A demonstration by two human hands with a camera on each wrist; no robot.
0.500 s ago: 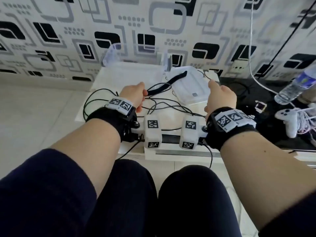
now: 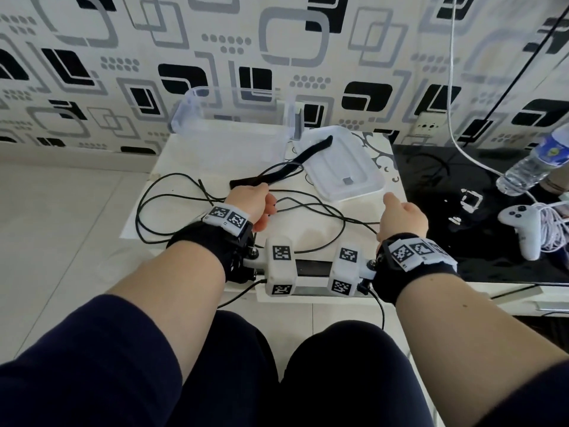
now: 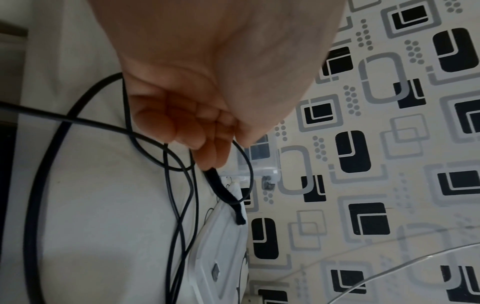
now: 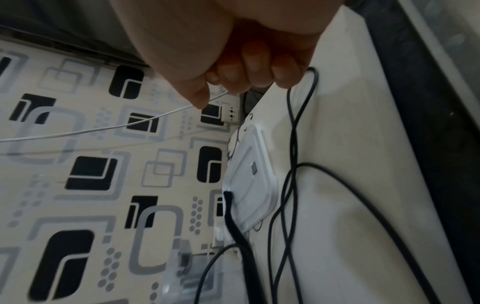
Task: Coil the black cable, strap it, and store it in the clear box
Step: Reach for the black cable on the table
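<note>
Hands [image 2: 251,201] lower; one cable [image 2: 308,208], one strap [image 2: 286,167].

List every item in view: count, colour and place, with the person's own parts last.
black cable: one, black, sprawled in loose loops on the white table, each hand on a strand
strap: one, black, from the lid's corner to the left hand
clear box: one, transparent, open, at the table's back
lid: one, clear white, flat right of the box
white table: one, white
water bottle: one, clear with blue label, lying on the black surface to the right
game controller: one, white, right, by a coiled white cord
white cable: one, hanging along the wall
left hand: pinches the black cable
right hand: grips the black cable
</note>
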